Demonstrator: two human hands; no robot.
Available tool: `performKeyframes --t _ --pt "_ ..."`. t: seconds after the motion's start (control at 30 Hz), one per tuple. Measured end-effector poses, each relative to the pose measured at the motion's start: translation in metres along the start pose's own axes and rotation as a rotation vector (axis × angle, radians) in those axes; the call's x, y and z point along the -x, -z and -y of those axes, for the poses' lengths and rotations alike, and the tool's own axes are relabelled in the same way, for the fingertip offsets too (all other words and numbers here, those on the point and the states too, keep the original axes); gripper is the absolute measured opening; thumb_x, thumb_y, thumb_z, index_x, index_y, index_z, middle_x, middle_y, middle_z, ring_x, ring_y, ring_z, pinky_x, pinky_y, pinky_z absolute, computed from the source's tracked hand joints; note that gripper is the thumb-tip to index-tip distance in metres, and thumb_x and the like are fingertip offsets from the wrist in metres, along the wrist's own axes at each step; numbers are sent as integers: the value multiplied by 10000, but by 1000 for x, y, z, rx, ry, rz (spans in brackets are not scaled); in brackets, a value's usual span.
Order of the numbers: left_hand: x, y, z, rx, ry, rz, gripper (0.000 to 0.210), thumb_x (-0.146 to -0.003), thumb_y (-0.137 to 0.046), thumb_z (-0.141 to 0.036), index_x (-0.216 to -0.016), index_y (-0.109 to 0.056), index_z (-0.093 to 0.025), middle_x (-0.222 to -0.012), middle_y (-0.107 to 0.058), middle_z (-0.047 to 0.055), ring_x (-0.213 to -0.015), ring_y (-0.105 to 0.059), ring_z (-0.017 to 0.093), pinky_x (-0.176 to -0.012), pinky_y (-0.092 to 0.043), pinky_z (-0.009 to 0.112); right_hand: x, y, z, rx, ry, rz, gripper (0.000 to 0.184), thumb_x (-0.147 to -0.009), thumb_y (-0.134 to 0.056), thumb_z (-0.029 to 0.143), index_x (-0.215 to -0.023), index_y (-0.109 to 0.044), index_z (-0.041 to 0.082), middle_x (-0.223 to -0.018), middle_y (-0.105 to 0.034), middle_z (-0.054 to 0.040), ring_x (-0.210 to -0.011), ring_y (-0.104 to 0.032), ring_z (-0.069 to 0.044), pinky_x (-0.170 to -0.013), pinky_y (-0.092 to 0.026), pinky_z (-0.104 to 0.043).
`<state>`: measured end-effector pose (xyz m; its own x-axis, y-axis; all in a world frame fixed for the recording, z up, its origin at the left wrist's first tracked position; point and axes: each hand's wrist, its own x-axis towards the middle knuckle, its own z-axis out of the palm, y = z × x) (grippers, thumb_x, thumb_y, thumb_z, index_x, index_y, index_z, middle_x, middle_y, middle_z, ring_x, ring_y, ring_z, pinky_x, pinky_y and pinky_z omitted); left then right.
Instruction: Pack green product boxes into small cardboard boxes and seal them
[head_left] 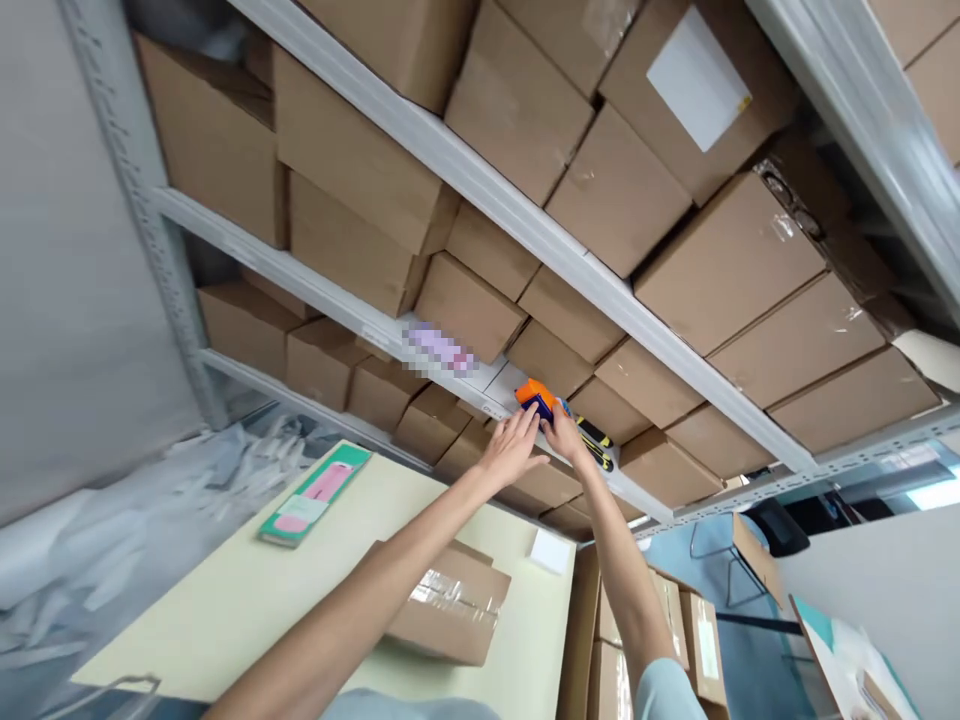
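Orange-and-navy, a chunky plastic tool (pixel 535 391) sits on the pale grey metal shelf (pixel 322 287), left hand (pixel 514 449) spread against it; whether the right hand (pixel 562 432) pinches it, I can't tell. One sideways nudge could knock the slim yellow-and-black cutters (pixel 594 433) over the edge.

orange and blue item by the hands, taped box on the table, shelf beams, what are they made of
Orange and blue item: probably smooth plastic, from its even, saturated colour. Taped box: matte brown cardboard, flat panels, glossy tape strip. Shelf beams: likely painted metal, pale with soft sheen.
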<state>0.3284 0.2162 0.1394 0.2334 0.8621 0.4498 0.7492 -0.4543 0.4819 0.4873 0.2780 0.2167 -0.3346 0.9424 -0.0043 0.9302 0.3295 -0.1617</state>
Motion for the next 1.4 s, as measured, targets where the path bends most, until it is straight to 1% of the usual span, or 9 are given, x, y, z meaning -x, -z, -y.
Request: performKeyframes --t 0.13,0.43,0.6,0.7,0.8,0.9,1.07,1.27,1.4 --pt "10 10 12 1 2 -64 788 -1059 -626 -493 -1749 -418 -175 -1842 -349 216 -1676 -394 405 -1321 -383 571 -39 -3 16 88 -81 29 362 -1089 -516 299 -1420 -594 174 -1303 -794 -190 -1188 -776 -325 -1042 -571 -399" --pt "94 38 58 110 207 -126 718 -1058 -522 -449 -1715 -471 -162 -1839 -363 198 -1709 -334 403 -1333 -373 598 -62 -13 25 176 -163 16 437 -1082 -499 274 -1454 -643 98 -1429 -743 -195 -1313 -713 -273 -1177 -505 -379" --pt "167 38 118 92 591 -110 728 -1026 -505 -440 -1647 -504 -59 -1758 -444 307 -1671 -375 469 -1321 -369 652 -41 -26 44 218 -206 -267 529 -1067 -491 295 -1527 -579 48 -1512 -637 -276 -1458 -570 -364 -1257 -419 -502" --pt "217 36 158 38 918 -65 835 -973 -576 -442 -1652 -423 19 -1689 -450 406 -1620 -389 564 -1238 -420 737 -15 -52 70 181 -101 -425 508 -1109 -408 333 -1511 -595 85 -1531 -600 -275 -1488 -527 -347 -1286 -378 -517" --pt "251 35 183 43 1106 -21 1008 -937 -661 -530 -1673 -318 68 -1691 -379 459 -1574 -424 591 -1191 -470 720 11 -93 111 103 64 -331 462 -1129 -398 334 -1472 -622 120 -1518 -621 -238 -1477 -532 -309 -1320 -340 -503" --pt "263 29 195 76 1162 17 1086 -925 -686 -589 -1681 -277 74 -1699 -352 474 -1561 -438 586 -1172 -491 707 28 -139 158 49 185 -117 384 -1116 -467 299 -1417 -665 167 -1493 -657 -193 -1461 -549 -304 -1343 -312 -518" --pt "268 12 208 118 1154 109 926 -920 -661 -351 -1676 -311 52 -1716 -389 422 -1570 -464 529 -1214 -487 623 42 -202 213 10 225 173 324 -1117 -527 245 -1394 -688 199 -1457 -701 -133 -1399 -612 -281 -1373 -293 -503" --pt "281 0 216 159 1135 97 788 -939 -563 -276 -1662 -403 -5 -1661 -518 338 -1523 -526 468 -1248 -472 596 55 -239 228 -22 191 296 311 -1119 -558 228 -1383 -706 159 -1447 -731 -116 -1385 -640 -252 -1403 -242 -429" --pt "285 4 209 135 1113 83 801 -952 -551 -276 -1677 -376 17 -1710 -460 351 -1619 -415 481 -1292 -406 647 70 -243 207 -83 73 275 308 -1091 -600 244 -1367 -715 171 -1443 -746 -112 -1384 -648 -247 -1400 -254 -426"
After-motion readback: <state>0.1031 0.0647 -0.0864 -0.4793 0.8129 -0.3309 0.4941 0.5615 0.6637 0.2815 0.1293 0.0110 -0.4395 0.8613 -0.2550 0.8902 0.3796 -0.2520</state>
